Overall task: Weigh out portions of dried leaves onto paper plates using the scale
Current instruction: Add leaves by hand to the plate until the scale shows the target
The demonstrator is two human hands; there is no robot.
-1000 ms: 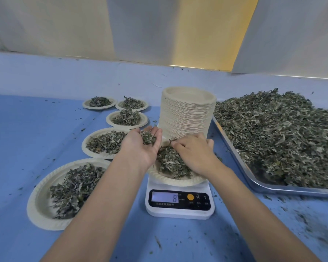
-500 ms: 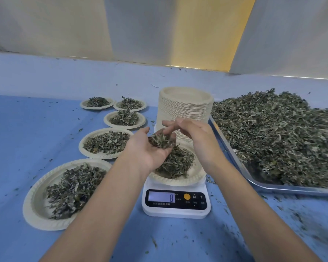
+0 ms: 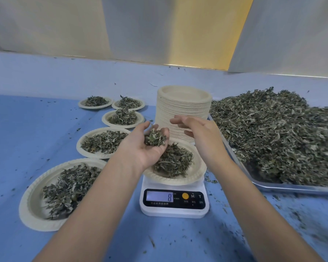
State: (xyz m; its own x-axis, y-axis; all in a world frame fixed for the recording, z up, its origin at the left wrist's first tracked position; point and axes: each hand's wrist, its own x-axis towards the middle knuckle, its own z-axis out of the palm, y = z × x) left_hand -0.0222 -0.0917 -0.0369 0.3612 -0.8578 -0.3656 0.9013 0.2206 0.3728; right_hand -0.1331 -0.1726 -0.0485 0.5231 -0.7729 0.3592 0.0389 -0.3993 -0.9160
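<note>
One clump of dried leaves (image 3: 155,138) lies cupped in the left hand's (image 3: 150,148) curled fingers, over the paper plate (image 3: 198,170) on the scale (image 3: 174,211), which reads 8. At 2 o'clock from it the right hand (image 3: 199,129) hangs loose-fingered, empty.

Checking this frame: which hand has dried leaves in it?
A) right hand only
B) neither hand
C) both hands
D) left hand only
D: the left hand, palm up, cups a clump of dried leaves above the plate on the scale, while the right hand hovers with loose fingers and nothing in it.
</note>
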